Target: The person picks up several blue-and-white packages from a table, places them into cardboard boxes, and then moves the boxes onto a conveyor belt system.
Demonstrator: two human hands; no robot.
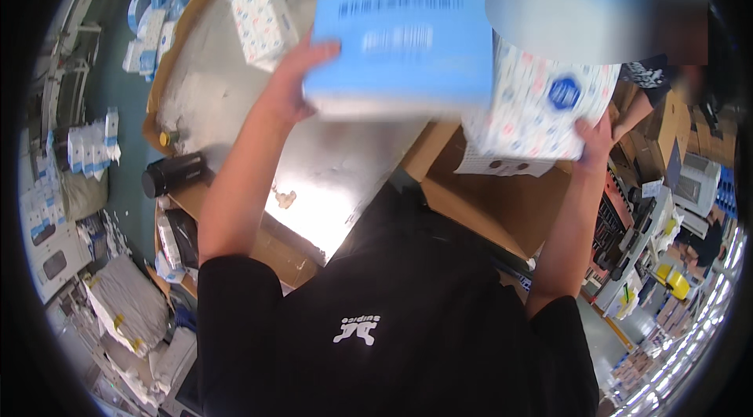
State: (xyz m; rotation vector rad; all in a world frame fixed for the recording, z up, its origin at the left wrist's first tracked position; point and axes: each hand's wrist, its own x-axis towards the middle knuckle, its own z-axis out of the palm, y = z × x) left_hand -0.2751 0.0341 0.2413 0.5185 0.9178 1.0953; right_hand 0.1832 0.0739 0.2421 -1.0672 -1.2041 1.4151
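Observation:
My left hand [298, 76] grips the left edge of a large blue and white patterned package [404, 32], raised close to the camera and blurred. My right hand [594, 138] holds the lower right corner of a second white patterned package [541, 107] with a round blue mark. Both packages hover above a shiny metal table [345, 158]. My black shirt fills the lower middle of the view.
Another patterned package [259, 1] lies at the table's far end. An open cardboard box [494, 197] sits right of the table. A black cylinder [172, 174] stands at the table's left edge. Small packs [90, 146] lie on the floor left. Another person [667, 80] is at the upper right.

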